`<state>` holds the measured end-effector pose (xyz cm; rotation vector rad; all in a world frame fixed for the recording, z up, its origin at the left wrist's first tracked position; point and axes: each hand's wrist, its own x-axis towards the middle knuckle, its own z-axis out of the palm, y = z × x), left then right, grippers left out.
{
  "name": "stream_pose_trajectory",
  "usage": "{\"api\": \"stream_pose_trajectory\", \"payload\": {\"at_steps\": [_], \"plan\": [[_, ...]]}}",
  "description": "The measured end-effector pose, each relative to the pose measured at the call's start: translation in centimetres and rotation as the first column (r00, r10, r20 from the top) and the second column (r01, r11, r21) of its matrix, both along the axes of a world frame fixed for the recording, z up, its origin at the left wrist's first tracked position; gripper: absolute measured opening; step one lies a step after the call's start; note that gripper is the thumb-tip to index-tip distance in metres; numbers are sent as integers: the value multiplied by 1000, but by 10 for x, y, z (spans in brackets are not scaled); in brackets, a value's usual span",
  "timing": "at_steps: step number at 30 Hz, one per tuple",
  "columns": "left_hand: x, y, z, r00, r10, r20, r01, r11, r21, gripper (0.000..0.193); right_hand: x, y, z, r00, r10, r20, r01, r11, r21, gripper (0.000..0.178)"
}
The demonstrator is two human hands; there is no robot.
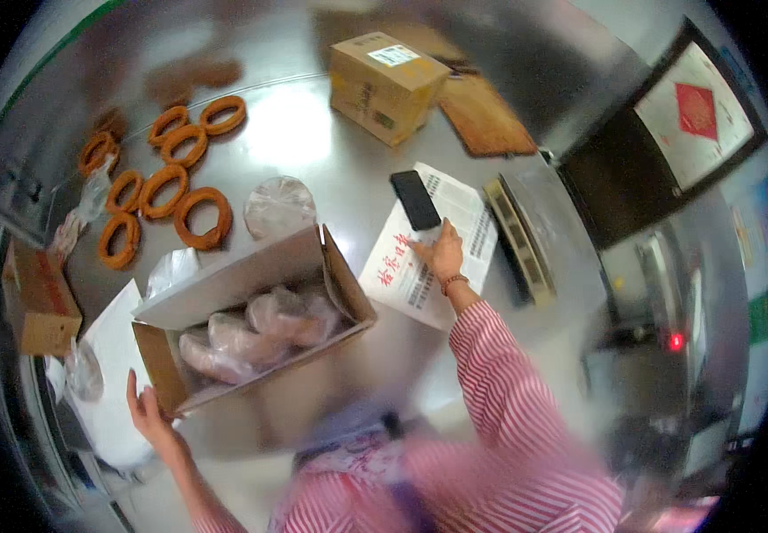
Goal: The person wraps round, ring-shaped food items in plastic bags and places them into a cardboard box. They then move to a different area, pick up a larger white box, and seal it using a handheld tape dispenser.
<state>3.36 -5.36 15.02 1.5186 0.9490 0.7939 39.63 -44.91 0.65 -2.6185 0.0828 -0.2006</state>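
A long cardboard box (164, 369) stands on the metal table before me with its top flaps up. Inside lie several clear plastic bags (264, 329) of pale, rounded contents I cannot identify. My left hand (150, 416) is at the box's near left corner, fingers apart, holding nothing. Farther right, my right hand (442, 256) reaches over a newspaper (402, 289), thumb and fingers spread. Its fingertips are at the near end of a black phone (415, 201), which lies on the paper; whether they touch it is hard to tell.
Several brown rings (164, 192) lie at the far left. Behind the box sits a round clear bag (279, 207). A closed carton (384, 89) and a wooden board (482, 114) are at the back. A long narrow tray (519, 238) borders the newspaper; a smaller carton (46, 302) stands left.
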Motion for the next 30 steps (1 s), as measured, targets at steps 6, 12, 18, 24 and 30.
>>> {"api": "stream_pose_trajectory", "payload": {"at_steps": [6, 12, 18, 24, 30], "plan": [[-79, -92, -67, 965, 242, -95, -242, 970, 13, 51, 59, -8, -10, 985, 173, 20, -174, 980, 100, 66], [-55, -142, -54, 913, 377, -158, -390, 918, -65, 52, 85, 3, -7, 857, 464, 222, -513, 805, 299, 59], [-36, -50, -90, 905, 220, 364, -57, 910, -410, 46, 20, -7, -16, 902, 421, -98, -431, 893, -130, 70], [-17, -67, -87, 972, -32, 234, 130, 899, -419, 53, -4, -36, -19, 893, 446, -66, -447, 857, -258, 66], [-25, -94, -55, 913, -353, 206, 407, 825, -391, 56, -60, -79, -57, 819, 570, -70, -566, 822, 64, 36]]}}
